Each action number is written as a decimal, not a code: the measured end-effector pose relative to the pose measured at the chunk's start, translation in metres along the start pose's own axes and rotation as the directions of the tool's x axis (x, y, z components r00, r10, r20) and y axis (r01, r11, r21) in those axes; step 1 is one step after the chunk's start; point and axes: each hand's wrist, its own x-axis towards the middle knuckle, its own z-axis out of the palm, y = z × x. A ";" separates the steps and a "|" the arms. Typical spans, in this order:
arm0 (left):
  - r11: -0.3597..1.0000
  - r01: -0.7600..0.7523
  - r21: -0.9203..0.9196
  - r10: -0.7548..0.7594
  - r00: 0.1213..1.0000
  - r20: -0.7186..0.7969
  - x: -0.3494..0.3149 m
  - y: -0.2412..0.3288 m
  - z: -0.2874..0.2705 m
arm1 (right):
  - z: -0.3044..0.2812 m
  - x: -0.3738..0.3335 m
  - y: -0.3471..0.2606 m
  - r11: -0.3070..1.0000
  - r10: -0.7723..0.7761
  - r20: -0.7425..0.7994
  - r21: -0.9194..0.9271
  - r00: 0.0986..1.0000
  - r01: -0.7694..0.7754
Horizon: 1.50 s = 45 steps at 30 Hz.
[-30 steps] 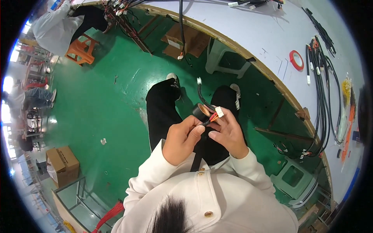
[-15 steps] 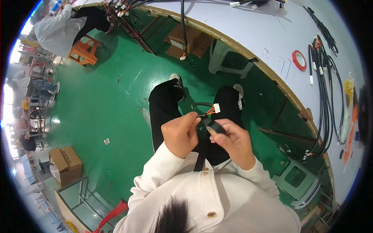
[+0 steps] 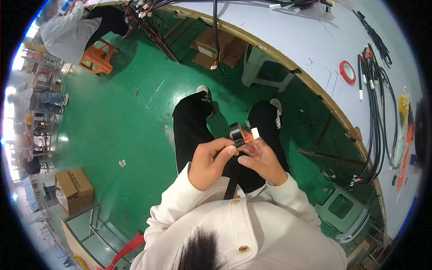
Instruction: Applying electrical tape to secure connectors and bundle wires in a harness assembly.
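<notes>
My left hand (image 3: 209, 163) pinches a dark cable between thumb and index finger, above my lap. Short coloured wires (image 3: 248, 138) come out of the cable's black-wrapped end (image 3: 239, 142) and run into a white connector (image 3: 255, 133). Just beyond the cable is a roll of black tape (image 3: 235, 131), standing on edge. My right hand (image 3: 264, 161) reaches behind the wires, its slightly blurred fingers at the roll. Its thumb is apart from the roll, on the near side of the cable. The wires and connector partly hide those fingers.
A white worktable (image 3: 310, 40) curves along the far and right sides. On it lie red tape (image 3: 347, 72) and bundled black cables (image 3: 372, 103). Green stools (image 3: 342, 209) stand near its edge. A cardboard box (image 3: 75, 191) sits at left; a person (image 3: 67, 36) sits far left.
The tape roll has moved from the near right of the cable to its far side, carried by my right hand. The connector has shifted slightly right and nearer; my left hand has tilted.
</notes>
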 end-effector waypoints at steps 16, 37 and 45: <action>0.784 -0.303 0.542 0.476 0.854 -0.210 0.004 -0.003 0.005 | 0.020 0.010 -0.036 0.991 0.056 -0.056 0.121 0.997 -0.049; 0.905 -0.128 -0.407 0.051 0.980 -0.194 0.027 -0.007 -0.025 | -0.043 0.091 -0.163 -0.126 -0.830 0.221 -0.969 0.512 0.215; 0.647 -0.019 -0.763 0.065 0.997 0.031 0.021 0.010 -0.028 | -0.098 0.135 -0.178 -0.316 -0.679 -0.013 -0.898 0.734 -0.308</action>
